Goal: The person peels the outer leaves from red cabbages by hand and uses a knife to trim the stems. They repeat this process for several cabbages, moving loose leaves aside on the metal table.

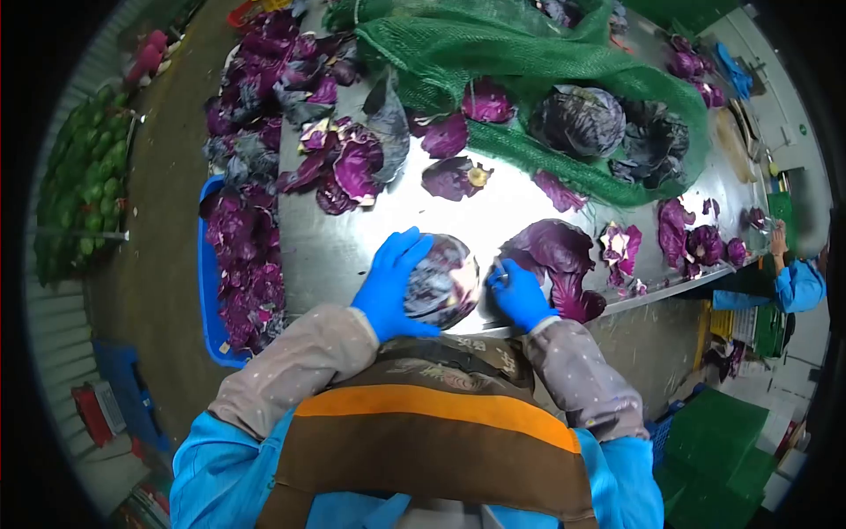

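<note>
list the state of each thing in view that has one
Near cabbage: rounded, pale at one end
Left hand: gloved, cupped around the near cabbage's side
Right hand: gloved, fingers curled, contents unclear
Green net: rumpled, loosely spread
Far cabbage: dark outer leaves on
Blue bin: heaped with purple leaves

The cabbage (445, 278) is on the worktop (339, 256), near the front edge, between the hands (388, 286). Loose leaves (555, 247) lie behind and right of the right hand. The mesh sack (520, 53) spans the rear; its mesh surrounds a second cabbage (579, 121). A bin (211, 304), containing leaf trimmings (247, 273), adjoins the left edge.
</note>
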`<state>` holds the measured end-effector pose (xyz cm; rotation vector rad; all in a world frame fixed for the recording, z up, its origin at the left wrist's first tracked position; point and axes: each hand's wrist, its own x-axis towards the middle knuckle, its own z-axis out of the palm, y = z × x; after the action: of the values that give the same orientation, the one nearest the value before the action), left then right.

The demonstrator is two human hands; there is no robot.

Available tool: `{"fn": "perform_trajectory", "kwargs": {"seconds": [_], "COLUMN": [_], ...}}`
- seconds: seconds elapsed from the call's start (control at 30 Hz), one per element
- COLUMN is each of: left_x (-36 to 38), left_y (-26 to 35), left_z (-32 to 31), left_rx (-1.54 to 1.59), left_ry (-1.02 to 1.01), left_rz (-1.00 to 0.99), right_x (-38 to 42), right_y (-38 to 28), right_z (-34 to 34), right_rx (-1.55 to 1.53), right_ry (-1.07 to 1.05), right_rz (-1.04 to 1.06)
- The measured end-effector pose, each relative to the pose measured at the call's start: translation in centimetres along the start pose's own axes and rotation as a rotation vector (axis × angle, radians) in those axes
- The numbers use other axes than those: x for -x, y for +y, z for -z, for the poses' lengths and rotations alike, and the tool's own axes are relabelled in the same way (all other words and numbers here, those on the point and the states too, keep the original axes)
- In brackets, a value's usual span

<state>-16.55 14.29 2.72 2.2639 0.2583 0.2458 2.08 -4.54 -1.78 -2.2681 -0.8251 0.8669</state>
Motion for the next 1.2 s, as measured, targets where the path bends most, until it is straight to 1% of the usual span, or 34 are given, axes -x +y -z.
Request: {"fn": "perform_trajectory", "kwargs": {"seconds": [0.07, 0.1, 0.13, 0.17, 0.2, 0.27, 0.33, 0.37, 0.4, 0.43, 0.47, 0.53, 0.57, 0.67, 0.7, 0.8, 0.83, 0.93, 0.97, 1.07, 1.1, 1.2], "left_x": [2.4, 3.5, 3.8, 3.2, 1.9, -0.9, -3.4, -3.9, -4.0, -4.1, -4.2, -4.2, -4.0, -4.1, -4.0, -4.7, -5.1, -5.4, -5.4, -5.3, -5.3, -5.1], "left_y": [-1.9, -2.8, -3.4, -4.1, -4.5, -4.6, -4.3, -3.3, -2.3, -2.2, -2.2, -4.0, -4.8, -3.4, -2.7, -2.8, -2.6, -1.7, -1.2, -0.5, -0.4, -0.2], "left_z": [0.6, 0.4, -0.4, -1.4, -1.9, -1.5, 0.0, 0.3, 0.2, 0.1, -0.1, -1.2, -1.9, -1.6, -1.5, -1.2, -1.0, -1.3, -1.7, -1.5, -1.5, -2.2], "left_rx": [0.387, 0.581, 0.671, 0.761, 0.853, 0.805, 0.706, 0.43, 0.384, 0.331, 0.277, 0.376, 0.429, 0.366, 0.344, 0.345, 0.293, 0.132, 0.115, 0.12, 0.135, 0.109], "left_ry": [0.069, 0.102, 0.159, 0.222, 0.283, 0.181, 0.016, 0.053, 0.041, 0.017, -0.01, -0.004, -0.007, -0.007, 0.008, -0.04, -0.081, -0.153, -0.103, -0.09, -0.08, -0.046], "left_rz": [0.045, 0.069, 0.185, 0.297, 0.393, 0.293, 0.359, 0.298, 0.376, 0.375, 0.371, 0.384, 0.399, 0.397, 0.465, 0.425, 0.428, 0.396, 0.428, 0.388, 0.365, 0.287], "right_x": [-0.5, 0.4, 1.5, 1.6, 1.8, 2.0, 2.3, 2.9, 3.4, 3.5, 3.5, 3.7, 3.7, 2.6, 2.2, 2.2, 2.6, 3.1, 2.2, 0.8, 1.2, 2.4], "right_y": [2.6, -0.1, -3.1, -3.9, -5.8, -6.8, -6.7, -6.7, -6.6, -6.2, -6.3, -6.6, -6.4, -6.5, -6.4, -6.3, -6.3, -6.9, -5.8, -3.8, -4.3, -7.2], "right_z": [-1.0, -0.5, -0.5, -1.6, -1.8, -1.7, -0.5, 0.0, 0.5, 0.7, 1.1, 1.7, 1.3, 0.1, -0.5, -1.1, -1.0, 1.1, -0.1, -2.1, -1.6, 1.6], "right_rx": [-0.354, -0.452, -0.551, -0.604, -0.595, -0.297, -0.088, 0.012, 0.11, 0.099, 0.145, 0.225, 0.256, 0.369, 0.286, 0.19, 0.193, 0.285, 0.149, -0.044, -0.088, 0.012], "right_ry": [0.041, 0.019, -0.009, -0.075, -0.141, -0.024, 0.025, 0.069, 0.111, 0.157, 0.15, 0.146, 0.179, 0.177, 0.242, 0.185, 0.197, 0.087, 0.16, 0.342, 0.304, 0.23], "right_rz": [0.189, 0.152, 0.108, 0.122, 0.115, 0.23, 0.271, 0.286, 0.298, 0.309, 0.311, 0.294, 0.338, 0.264, 0.285, 0.157, 0.166, 0.097, 0.122, 0.229, 0.162, 0.143]}}
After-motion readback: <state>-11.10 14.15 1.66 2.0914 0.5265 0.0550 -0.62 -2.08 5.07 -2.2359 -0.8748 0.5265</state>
